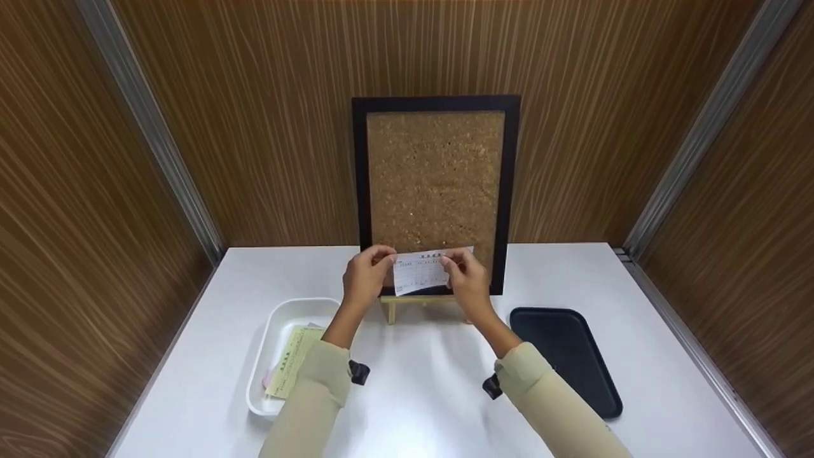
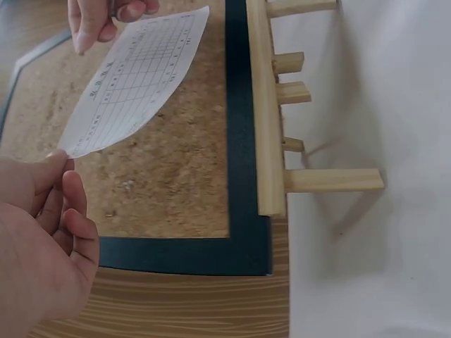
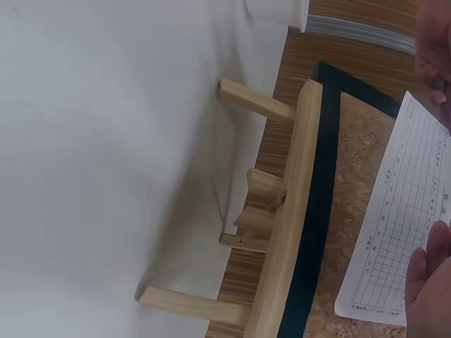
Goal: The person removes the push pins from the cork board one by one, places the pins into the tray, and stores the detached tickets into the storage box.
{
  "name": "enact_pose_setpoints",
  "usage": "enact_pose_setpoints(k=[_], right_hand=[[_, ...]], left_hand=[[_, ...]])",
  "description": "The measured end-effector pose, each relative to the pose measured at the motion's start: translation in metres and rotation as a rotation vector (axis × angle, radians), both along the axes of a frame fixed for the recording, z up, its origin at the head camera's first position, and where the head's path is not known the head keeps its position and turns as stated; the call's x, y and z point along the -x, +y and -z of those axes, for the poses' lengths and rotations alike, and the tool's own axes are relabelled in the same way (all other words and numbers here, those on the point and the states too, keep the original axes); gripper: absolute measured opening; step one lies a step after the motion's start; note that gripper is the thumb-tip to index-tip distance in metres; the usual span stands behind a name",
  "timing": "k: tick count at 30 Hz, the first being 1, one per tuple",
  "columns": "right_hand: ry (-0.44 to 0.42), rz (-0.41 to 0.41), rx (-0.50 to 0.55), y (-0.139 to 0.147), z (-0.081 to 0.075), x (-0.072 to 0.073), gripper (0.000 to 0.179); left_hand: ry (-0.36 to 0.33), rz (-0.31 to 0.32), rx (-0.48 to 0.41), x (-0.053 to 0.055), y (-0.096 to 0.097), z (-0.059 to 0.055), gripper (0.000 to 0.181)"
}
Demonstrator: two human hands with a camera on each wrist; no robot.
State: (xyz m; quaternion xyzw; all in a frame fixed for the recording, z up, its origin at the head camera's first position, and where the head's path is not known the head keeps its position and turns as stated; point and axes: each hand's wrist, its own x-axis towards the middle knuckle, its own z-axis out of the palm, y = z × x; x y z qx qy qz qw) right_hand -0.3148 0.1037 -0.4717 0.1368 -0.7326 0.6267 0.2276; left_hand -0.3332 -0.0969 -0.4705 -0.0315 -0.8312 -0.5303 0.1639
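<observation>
A white printed slip with a ruled table (image 1: 420, 272) is held up in front of the lower part of a black-framed cork board (image 1: 436, 172). My left hand (image 1: 367, 275) pinches the slip's left corner between thumb and forefinger, as the left wrist view shows. Toward the slip's other end, my right hand (image 1: 469, 280) grips its upper edge, with the right corner sticking out past the fingers. In the right wrist view the slip (image 3: 398, 232) overlaps the cork, and part of the right hand (image 3: 433, 278) is cut off by the frame.
The board stands on a small wooden easel (image 1: 392, 310) against the wood-grain back wall. On the left, a white tray (image 1: 255, 381) contains yellow and pink slips (image 1: 294, 359), partly behind the left sleeve. A black tray (image 1: 572, 356) lies right of the right forearm.
</observation>
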Motion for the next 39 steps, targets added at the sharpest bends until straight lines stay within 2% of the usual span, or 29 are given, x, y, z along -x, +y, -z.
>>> enact_pose_setpoints(k=[4,11,16,22,27,39], right_hand=[[-0.008,-0.018,0.000,0.013,0.000,-0.013,0.009],[-0.034,-0.018,0.020,0.046,0.008,-0.035,0.007],[-0.067,0.011,0.040,0.071,0.013,-0.050,0.007],[-0.080,0.050,0.023,0.094,0.018,-0.065,0.006],[-0.084,0.086,-0.034,0.110,0.023,-0.076,0.004],[-0.068,0.143,-0.092,0.142,0.038,-0.090,0.004]], left_hand=[[0.036,0.012,-0.005,-0.013,-0.002,-0.005,0.007],[0.037,0.039,-0.053,-0.037,-0.009,-0.013,0.006],[0.049,0.017,-0.056,-0.055,-0.020,-0.015,0.006],[0.055,-0.026,-0.087,-0.076,-0.041,-0.010,0.012],[0.034,-0.047,-0.102,-0.095,-0.059,-0.004,0.013],[-0.040,-0.108,-0.137,-0.133,-0.088,0.002,0.019]])
